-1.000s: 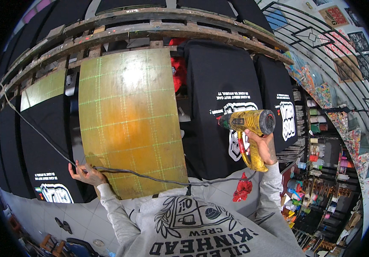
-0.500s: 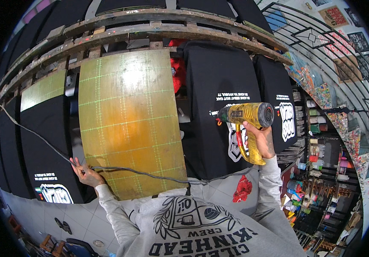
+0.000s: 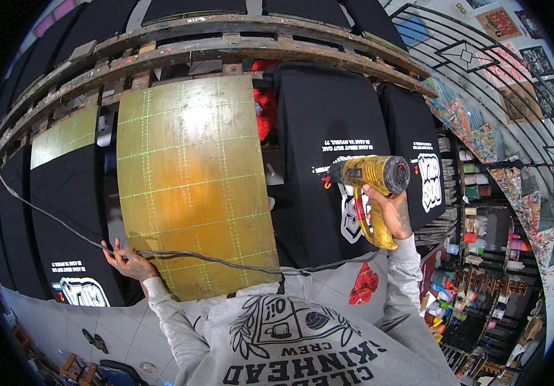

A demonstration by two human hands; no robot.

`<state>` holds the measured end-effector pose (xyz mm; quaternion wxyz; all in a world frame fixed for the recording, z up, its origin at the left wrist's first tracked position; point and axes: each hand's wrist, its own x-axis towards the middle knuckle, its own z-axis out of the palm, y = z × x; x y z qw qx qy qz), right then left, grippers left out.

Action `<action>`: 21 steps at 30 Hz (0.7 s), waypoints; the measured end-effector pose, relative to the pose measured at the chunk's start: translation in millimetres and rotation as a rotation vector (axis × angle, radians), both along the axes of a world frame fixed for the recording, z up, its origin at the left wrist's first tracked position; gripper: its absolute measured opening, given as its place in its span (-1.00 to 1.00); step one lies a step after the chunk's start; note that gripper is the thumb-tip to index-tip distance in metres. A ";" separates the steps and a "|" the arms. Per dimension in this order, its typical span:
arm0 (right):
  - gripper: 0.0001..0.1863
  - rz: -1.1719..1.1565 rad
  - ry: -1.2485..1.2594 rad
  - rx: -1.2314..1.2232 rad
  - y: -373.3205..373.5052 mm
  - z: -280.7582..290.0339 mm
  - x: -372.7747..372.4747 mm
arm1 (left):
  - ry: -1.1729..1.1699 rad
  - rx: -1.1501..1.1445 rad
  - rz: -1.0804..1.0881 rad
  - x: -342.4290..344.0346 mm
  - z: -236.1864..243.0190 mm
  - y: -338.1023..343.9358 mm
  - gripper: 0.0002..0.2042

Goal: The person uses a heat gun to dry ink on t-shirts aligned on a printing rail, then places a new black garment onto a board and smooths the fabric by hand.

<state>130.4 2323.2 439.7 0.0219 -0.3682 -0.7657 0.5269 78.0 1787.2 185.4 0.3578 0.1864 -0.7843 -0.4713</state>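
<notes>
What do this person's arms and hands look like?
The left hand and the right hand are both bare, without gloves. Long, plain light-grey sleeves, somewhat wrinkled, cover the forearms and end around the wrists. A darker marking, possibly a tattoo, shows near the right wrist.

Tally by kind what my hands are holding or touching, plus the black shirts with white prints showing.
Yellow heat gun, in the right hand: 1
Cable, at the left hand: 1
Black shirts with white prints showing: 3
Total: 5
</notes>
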 end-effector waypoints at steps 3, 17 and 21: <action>-0.56 0.021 -0.030 -0.049 2.5 1.6 6.6 | 0.020 0.026 -0.022 0.5 -0.4 1.0 -0.81; -0.65 -0.008 -0.050 -0.057 -4.0 8.7 29.1 | 0.008 0.005 -0.070 0.6 0.4 1.9 -0.74; -0.67 -0.026 -0.032 -0.081 -2.4 8.1 31.0 | -0.007 -0.007 -0.071 -1.7 4.8 4.4 -0.74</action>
